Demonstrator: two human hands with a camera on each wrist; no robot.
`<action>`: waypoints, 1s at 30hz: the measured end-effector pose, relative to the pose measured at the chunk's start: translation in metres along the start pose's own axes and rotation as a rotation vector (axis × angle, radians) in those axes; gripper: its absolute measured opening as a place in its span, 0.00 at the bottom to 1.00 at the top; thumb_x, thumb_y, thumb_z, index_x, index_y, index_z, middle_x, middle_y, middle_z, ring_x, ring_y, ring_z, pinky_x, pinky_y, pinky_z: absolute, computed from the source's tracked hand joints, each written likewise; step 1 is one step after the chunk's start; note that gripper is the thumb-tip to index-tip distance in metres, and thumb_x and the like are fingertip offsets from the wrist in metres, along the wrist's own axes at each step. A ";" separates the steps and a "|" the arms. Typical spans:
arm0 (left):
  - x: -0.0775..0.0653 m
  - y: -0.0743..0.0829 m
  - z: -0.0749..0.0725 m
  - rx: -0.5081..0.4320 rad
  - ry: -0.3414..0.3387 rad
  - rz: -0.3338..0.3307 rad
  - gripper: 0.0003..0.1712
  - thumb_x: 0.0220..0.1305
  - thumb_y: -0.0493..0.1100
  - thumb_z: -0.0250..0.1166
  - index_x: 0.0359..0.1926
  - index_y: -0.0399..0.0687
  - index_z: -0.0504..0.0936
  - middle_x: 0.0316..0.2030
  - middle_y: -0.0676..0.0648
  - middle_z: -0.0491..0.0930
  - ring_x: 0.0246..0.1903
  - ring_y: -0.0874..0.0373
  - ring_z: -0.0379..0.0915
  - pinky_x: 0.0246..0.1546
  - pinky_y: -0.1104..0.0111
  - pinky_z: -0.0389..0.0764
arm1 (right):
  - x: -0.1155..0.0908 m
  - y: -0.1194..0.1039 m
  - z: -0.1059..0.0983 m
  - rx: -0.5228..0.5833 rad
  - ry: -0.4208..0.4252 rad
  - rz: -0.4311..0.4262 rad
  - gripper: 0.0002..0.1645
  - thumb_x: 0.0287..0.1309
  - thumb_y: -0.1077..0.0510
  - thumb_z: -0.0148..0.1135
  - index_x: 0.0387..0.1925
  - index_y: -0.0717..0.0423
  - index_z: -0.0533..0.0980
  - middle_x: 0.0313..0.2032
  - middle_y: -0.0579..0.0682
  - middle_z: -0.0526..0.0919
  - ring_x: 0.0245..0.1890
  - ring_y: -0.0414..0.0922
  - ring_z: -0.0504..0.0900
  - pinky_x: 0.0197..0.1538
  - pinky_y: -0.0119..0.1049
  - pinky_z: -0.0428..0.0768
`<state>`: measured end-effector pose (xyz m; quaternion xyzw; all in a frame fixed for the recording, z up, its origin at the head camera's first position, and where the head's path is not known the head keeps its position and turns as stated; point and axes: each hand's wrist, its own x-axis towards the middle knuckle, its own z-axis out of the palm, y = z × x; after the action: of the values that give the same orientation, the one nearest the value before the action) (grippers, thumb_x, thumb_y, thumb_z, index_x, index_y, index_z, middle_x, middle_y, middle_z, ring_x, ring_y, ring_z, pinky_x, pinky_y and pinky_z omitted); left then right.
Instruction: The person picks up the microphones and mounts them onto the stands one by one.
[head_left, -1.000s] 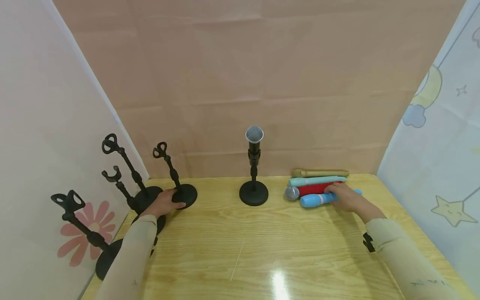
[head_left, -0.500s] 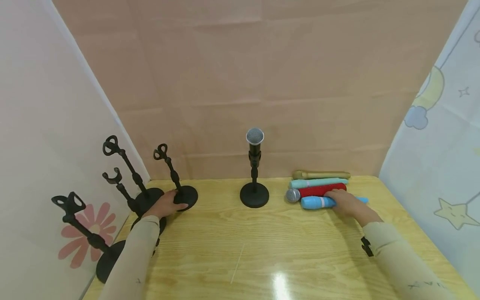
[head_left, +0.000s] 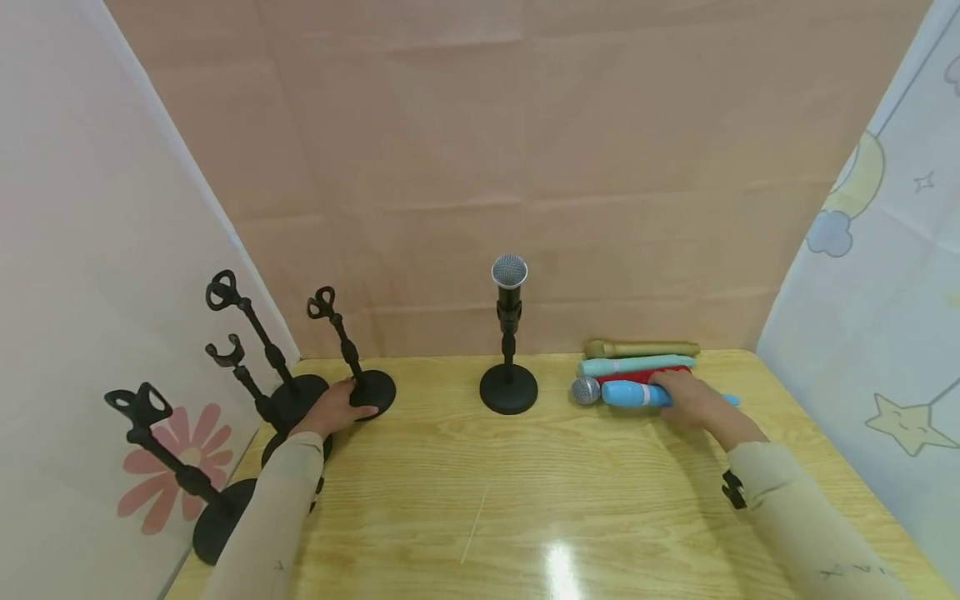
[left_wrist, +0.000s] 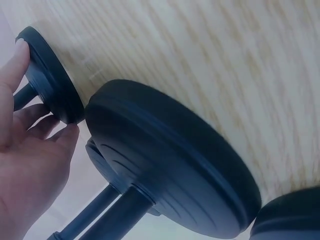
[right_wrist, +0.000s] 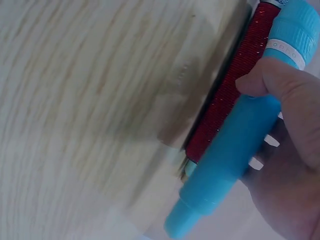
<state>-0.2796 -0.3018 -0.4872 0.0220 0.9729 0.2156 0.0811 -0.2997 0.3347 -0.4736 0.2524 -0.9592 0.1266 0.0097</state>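
At the back left, my left hand (head_left: 333,410) grips the round black base of a microphone stand (head_left: 377,392). In the left wrist view its thumb lies on one side of that base and the fingers on the other. To the right, my right hand (head_left: 696,402) holds a blue microphone (head_left: 628,394) by its body, thumb across it in the right wrist view. The blue microphone overlaps a red glittery microphone (right_wrist: 252,55) with a silver mesh head. Behind these lie a light teal microphone (head_left: 637,364) and a gold microphone (head_left: 645,348).
In the middle back stands a black stand (head_left: 508,390) bearing a microphone with a silver head (head_left: 509,271). Several more black stands, one with a wide base (left_wrist: 170,155), crowd the left edge. A brown backdrop (head_left: 420,208) and printed side panels enclose the table (head_left: 420,500).
My right hand has raised the blue microphone slightly, so it now covers more of the red one. My left hand stays at the stand's base.
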 end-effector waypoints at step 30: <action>-0.015 0.024 0.020 0.004 -0.046 0.086 0.47 0.68 0.59 0.67 0.72 0.27 0.64 0.72 0.26 0.58 0.71 0.29 0.56 0.67 0.39 0.64 | 0.009 -0.052 -0.024 0.149 0.104 0.038 0.24 0.61 0.63 0.68 0.56 0.66 0.73 0.52 0.66 0.78 0.48 0.60 0.78 0.49 0.63 0.77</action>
<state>-0.2615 -0.2726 -0.4926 0.0687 0.9693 0.2166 0.0940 -0.2832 0.2926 -0.4377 0.2272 -0.9501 0.2105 0.0382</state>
